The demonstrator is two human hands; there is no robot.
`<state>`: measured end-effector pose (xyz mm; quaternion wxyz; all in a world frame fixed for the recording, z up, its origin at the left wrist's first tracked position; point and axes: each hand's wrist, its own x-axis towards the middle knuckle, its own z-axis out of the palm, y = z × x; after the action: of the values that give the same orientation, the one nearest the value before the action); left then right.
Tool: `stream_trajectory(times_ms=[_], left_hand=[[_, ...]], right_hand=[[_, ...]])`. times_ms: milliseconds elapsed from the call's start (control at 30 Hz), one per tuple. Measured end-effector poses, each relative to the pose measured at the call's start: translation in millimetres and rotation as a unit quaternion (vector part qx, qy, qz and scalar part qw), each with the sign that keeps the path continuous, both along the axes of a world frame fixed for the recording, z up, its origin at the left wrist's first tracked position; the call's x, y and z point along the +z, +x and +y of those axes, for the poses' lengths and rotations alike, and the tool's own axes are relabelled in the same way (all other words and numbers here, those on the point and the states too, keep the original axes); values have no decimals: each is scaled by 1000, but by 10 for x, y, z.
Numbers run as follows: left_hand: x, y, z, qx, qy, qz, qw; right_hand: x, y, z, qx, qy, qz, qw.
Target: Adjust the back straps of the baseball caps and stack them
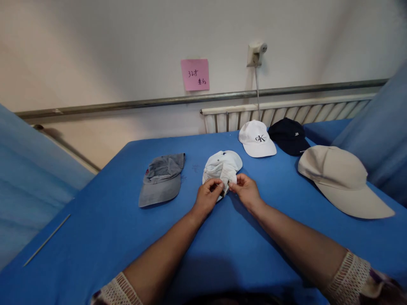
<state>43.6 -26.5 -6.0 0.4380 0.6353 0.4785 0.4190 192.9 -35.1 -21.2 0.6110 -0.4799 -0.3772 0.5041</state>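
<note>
In the head view, a broad surface is covered by a blue cloth (111,237), with its far edge set near a pale wall (133,51). The wall is crossed by a metal rail (143,103), below which a ribbed radiator (286,112) is partly seen. A cable is plugged into a wall socket (255,55) and hangs down past the rail. The scene is flanked on both sides by blue curtains (25,182), and a thin stick (47,239) is laid near the left edge of the cloth.

Near the middle of the cloth, the small white cap (219,163) is held at its strap end, pinched by the fingertips of the left hand (208,195) and of the right hand (248,192). A grey cap (162,178) is seen to its left; to its right are a second white cap (257,137), a black cap (288,135) and a beige cap (340,176).

"CK" can be read on the second white cap. "32" is handwritten on a pink note (195,75), followed by characters too small to be read surely.
</note>
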Motion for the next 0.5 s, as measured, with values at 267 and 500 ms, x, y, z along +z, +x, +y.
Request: stream_trajectory(times_ms=[267, 500], left_hand=[[109, 3, -11, -18, -101, -97, 990], [156, 47, -43, 44, -84, -88, 992]], right_hand=[[-168, 5, 15, -5, 19, -68, 997], [-126, -10, -48, 8, 49, -164, 985]])
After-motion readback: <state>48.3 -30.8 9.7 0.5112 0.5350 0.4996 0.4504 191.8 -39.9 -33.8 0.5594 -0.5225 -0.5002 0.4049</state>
